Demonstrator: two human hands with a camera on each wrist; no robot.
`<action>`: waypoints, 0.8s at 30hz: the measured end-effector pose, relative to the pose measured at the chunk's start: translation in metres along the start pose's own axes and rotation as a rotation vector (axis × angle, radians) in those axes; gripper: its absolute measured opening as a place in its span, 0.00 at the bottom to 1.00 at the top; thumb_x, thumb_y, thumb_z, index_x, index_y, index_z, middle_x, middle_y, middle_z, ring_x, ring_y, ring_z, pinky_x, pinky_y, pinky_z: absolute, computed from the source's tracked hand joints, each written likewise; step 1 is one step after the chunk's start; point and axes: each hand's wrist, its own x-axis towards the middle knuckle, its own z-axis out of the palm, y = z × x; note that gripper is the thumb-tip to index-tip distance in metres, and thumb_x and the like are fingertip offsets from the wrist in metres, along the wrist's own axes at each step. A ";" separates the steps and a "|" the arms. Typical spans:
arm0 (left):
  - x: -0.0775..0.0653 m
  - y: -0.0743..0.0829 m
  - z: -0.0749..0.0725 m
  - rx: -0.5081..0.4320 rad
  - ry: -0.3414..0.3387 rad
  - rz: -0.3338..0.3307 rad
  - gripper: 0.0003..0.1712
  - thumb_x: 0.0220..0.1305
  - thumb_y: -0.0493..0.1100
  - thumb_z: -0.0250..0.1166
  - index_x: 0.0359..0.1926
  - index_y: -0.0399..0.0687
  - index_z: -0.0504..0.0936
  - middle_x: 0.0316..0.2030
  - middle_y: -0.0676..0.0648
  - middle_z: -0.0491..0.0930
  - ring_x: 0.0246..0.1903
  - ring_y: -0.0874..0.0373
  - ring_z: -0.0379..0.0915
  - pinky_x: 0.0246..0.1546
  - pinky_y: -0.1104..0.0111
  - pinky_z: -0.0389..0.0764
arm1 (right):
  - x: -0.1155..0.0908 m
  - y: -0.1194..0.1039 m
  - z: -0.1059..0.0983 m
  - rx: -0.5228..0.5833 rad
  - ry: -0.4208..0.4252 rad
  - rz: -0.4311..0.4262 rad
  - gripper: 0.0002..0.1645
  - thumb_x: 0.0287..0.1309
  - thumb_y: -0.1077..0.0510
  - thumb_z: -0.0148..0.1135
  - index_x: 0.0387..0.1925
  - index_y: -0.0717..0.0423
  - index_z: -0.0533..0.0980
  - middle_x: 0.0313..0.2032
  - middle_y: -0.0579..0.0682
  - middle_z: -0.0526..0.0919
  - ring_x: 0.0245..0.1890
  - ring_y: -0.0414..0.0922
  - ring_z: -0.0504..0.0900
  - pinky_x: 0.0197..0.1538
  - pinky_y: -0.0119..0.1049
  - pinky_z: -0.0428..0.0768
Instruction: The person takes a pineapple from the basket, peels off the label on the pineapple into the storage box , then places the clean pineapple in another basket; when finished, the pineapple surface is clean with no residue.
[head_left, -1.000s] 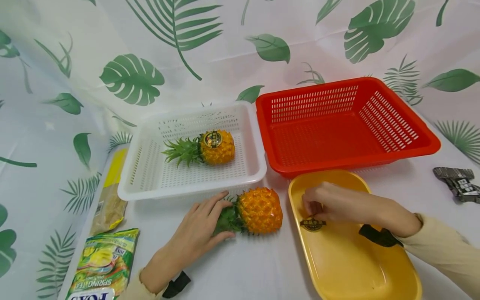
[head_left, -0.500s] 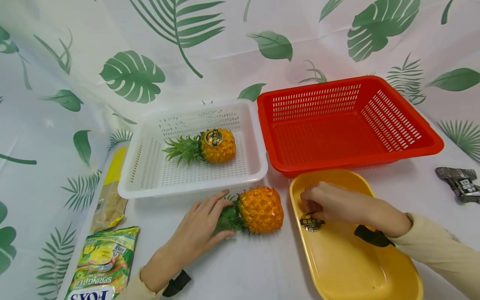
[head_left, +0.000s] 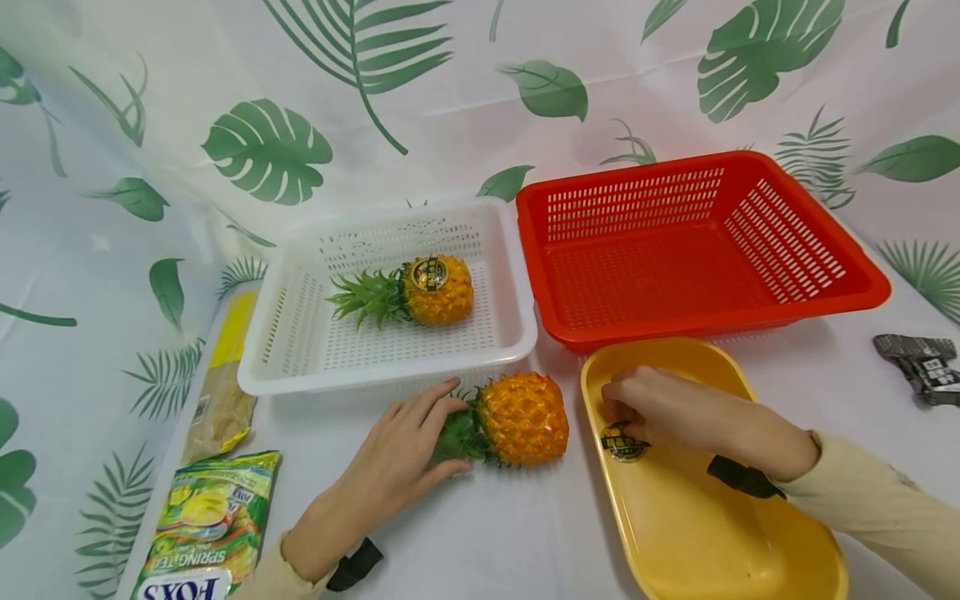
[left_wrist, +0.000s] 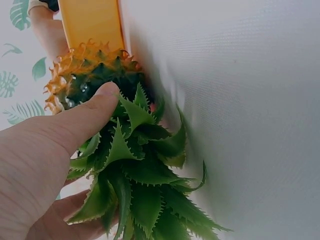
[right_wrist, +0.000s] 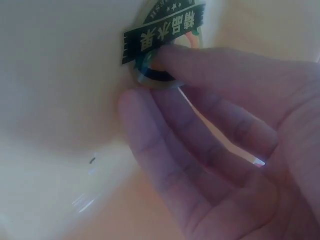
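My left hand (head_left: 397, 450) grips an orange toy-like pineapple (head_left: 525, 419) by its green crown. In the left wrist view the thumb lies along the base of the leaves (left_wrist: 145, 165) and the fingers pass behind them. The pineapple lies on its side on the white cloth, just left of a yellow tray (head_left: 697, 517). Inside that tray, near its left wall, my right hand (head_left: 667, 408) pinches a round black-and-gold sticker (right_wrist: 160, 32) between thumb and fingers. A second pineapple (head_left: 442, 292), with a similar sticker on it, lies in the white basket (head_left: 375, 383).
A red basket (head_left: 637, 275) stands at the back right, beside the white one and behind the tray. At left lie a green candy bag (head_left: 210, 517) and a yellow-and-clear packet (head_left: 225, 375). A dark wrapped packet (head_left: 918, 367) lies at far right.
The sticker under my right hand has tilted and shows more of its round face. My left hand keeps its place on the pineapple. The view shifts slightly.
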 end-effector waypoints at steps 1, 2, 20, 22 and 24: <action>0.000 0.000 0.000 -0.003 -0.003 -0.002 0.36 0.54 0.60 0.71 0.60 0.52 0.71 0.68 0.45 0.67 0.60 0.52 0.72 0.52 0.56 0.77 | 0.000 0.000 0.000 -0.005 0.008 -0.003 0.19 0.43 0.69 0.74 0.20 0.48 0.72 0.20 0.37 0.67 0.22 0.31 0.64 0.26 0.24 0.64; 0.000 0.000 0.000 -0.005 -0.007 -0.005 0.36 0.54 0.60 0.71 0.60 0.52 0.71 0.68 0.45 0.67 0.60 0.52 0.72 0.52 0.55 0.77 | 0.000 0.000 0.001 -0.013 0.018 -0.006 0.19 0.44 0.68 0.74 0.20 0.48 0.72 0.20 0.37 0.68 0.22 0.31 0.64 0.26 0.24 0.65; 0.000 0.001 0.000 -0.018 -0.010 -0.014 0.36 0.54 0.59 0.71 0.61 0.53 0.71 0.69 0.45 0.66 0.60 0.51 0.72 0.52 0.55 0.77 | -0.010 -0.008 0.005 -0.207 0.057 0.013 0.20 0.40 0.55 0.80 0.32 0.48 0.75 0.28 0.41 0.75 0.25 0.36 0.73 0.28 0.32 0.73; 0.000 0.001 0.000 -0.021 -0.011 -0.018 0.36 0.54 0.59 0.71 0.61 0.53 0.71 0.69 0.45 0.66 0.60 0.51 0.72 0.52 0.54 0.76 | -0.012 -0.010 0.005 -0.199 0.038 0.019 0.22 0.39 0.54 0.80 0.35 0.49 0.75 0.29 0.41 0.76 0.27 0.37 0.73 0.30 0.34 0.75; 0.000 0.001 0.000 -0.020 -0.010 -0.019 0.36 0.54 0.59 0.71 0.61 0.53 0.71 0.69 0.45 0.66 0.61 0.51 0.71 0.52 0.55 0.76 | -0.013 -0.011 0.005 -0.172 0.013 0.009 0.23 0.40 0.53 0.80 0.36 0.50 0.75 0.30 0.41 0.76 0.28 0.36 0.74 0.32 0.34 0.77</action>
